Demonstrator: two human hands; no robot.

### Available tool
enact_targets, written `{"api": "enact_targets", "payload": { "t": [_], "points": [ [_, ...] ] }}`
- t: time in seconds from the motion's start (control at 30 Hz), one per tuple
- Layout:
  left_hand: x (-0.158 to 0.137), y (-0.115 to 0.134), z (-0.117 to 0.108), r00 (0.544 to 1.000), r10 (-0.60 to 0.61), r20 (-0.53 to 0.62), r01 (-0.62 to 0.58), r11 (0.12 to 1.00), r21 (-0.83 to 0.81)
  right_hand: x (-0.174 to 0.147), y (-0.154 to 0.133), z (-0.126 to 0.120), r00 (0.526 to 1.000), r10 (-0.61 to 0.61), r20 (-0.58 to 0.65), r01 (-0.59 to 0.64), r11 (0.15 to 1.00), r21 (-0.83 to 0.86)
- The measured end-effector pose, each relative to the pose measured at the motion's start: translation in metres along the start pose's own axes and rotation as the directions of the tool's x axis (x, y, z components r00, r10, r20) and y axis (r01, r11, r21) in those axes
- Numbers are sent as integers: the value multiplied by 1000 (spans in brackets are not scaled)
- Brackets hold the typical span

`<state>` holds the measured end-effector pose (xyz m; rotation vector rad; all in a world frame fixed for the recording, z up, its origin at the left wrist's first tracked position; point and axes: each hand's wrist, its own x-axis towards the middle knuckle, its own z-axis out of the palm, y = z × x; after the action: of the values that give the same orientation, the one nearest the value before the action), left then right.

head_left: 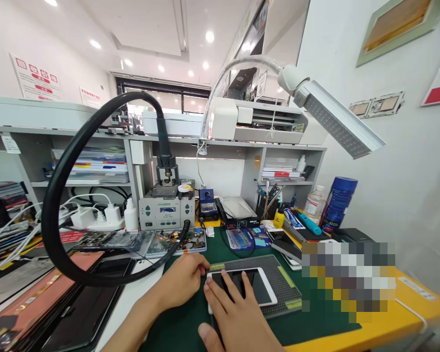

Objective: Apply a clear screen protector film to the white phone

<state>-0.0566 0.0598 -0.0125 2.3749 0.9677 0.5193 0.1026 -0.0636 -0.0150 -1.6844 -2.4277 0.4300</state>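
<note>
A white-framed tablet point(266, 288) with a dark screen lies face up on a grey perforated pad point(286, 288), which rests on a green mat point(315, 325). Across the left part of its screen my right hand point(238, 313) lies flat, fingers spread and pointing away from me. Beside the tablet's upper left corner is my left hand point(181, 283), its fingers curled together. Whatever those fingertips may hold is hidden; I cannot tell whether they touch the tablet's edge.
A thick black hose point(55, 210) loops over the left side from a hot-air station point(166, 212). Behind my hands sits a parts tray point(196, 240). Several dark tablets or screens point(84, 308) lie at left. A lamp point(344, 120) hangs at upper right; a blurred patch covers the right.
</note>
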Motion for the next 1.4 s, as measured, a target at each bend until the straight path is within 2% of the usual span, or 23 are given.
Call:
{"api": "enact_targets", "payload": {
  "t": [0.17,0.3,0.43,0.53,0.67,0.83,0.97,1.13,1.4],
  "points": [
    [-1,3,-1,1000,-2,-4,2,1000,-19,10,2,-4,995,29,-100,-28,1000,10],
    [-6,9,-5,1000,2,14,-2,999,-40,7,11,-6,988,25,-153,-24,1000,10],
    [-16,16,-9,987,3,161,10,997,-81,-13,35,-4,978,58,-201,-63,998,-19],
    [-24,23,-11,969,-32,245,41,999,-34,-35,60,-2,962,83,-260,-112,989,-100],
    [-28,30,-11,965,-76,251,79,997,-3,-58,84,-5,936,170,-310,-223,964,-145],
    [-28,32,-7,974,-59,220,60,998,0,-70,93,-9,930,192,-314,-244,960,-136],
    [-31,35,-3,977,-57,204,49,998,43,-79,97,-4,931,131,-341,-203,962,-184],
    [-34,39,-1,978,-71,197,65,997,38,-91,101,1,920,-3,-393,-142,930,-338],
    [-31,33,3,982,-70,177,72,997,-5,-86,121,23,853,-206,-480,-67,868,-492]
  ]
}}
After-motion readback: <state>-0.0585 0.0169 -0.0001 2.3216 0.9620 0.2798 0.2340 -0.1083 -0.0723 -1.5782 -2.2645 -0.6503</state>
